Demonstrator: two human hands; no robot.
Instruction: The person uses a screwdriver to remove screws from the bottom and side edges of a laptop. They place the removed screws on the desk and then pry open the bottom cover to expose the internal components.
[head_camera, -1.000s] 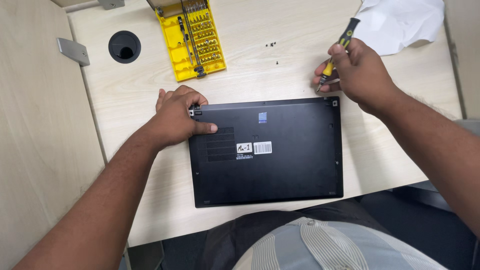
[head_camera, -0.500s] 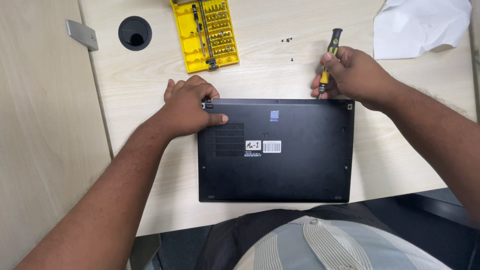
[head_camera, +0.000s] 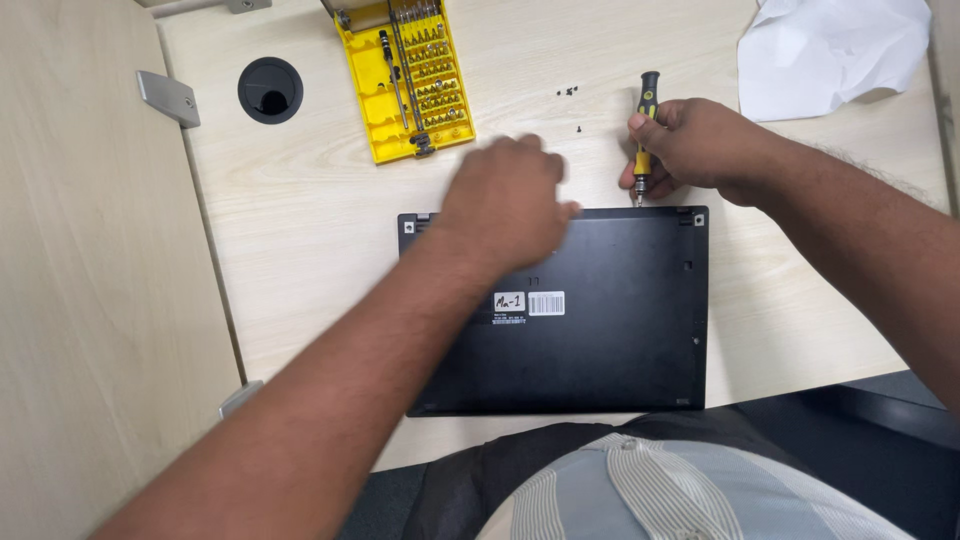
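Observation:
A black laptop (head_camera: 600, 340) lies bottom side up on the pale wooden desk (head_camera: 300, 220), with white stickers near its middle. My right hand (head_camera: 700, 145) grips a black and yellow screwdriver (head_camera: 645, 125), held upright with its tip at the laptop's far edge, right of centre. My left hand (head_camera: 505, 205) is blurred above the laptop's far edge, left of centre, fingers curled, with nothing seen in it. A few tiny dark screws (head_camera: 570, 95) lie on the desk beyond the laptop.
A yellow bit set case (head_camera: 405, 75) lies open at the back. Left of it is a round black cable hole (head_camera: 270, 90). A crumpled white paper (head_camera: 830, 50) sits at the back right. A wooden side panel (head_camera: 90, 300) borders the desk on the left.
My left hand has left the laptop's far left corner and moved right, toward the middle of the far edge. The screwdriver now stands upright at that edge.

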